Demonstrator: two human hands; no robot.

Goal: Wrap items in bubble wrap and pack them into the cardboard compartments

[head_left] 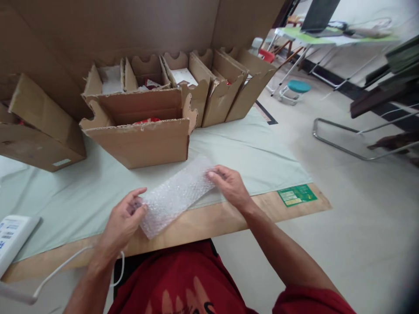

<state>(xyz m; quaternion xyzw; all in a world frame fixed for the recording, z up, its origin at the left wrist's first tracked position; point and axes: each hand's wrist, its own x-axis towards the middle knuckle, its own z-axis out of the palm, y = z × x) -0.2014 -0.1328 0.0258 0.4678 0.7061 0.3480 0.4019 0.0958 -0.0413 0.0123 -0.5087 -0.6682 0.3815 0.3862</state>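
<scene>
A flat, clear piece of bubble wrap [178, 196] lies slantwise over the front edge of the table, between my two hands. My left hand [126, 218] pinches its lower left end between thumb and fingers. At the upper right end, my right hand [229, 185] grips the edge, thumb on top. Just beyond the bubble wrap stands an open cardboard box [153, 146] with something red inside. Whether anything lies inside the bubble wrap cannot be made out.
Several narrow cardboard bins [218, 102] line the back of the pale green cloth [248, 152]. Another carton [49, 139] stands at left, near a white device [16, 240]. A white cable [65, 264] hangs by my left forearm. A teal stool [298, 86] stands on the floor.
</scene>
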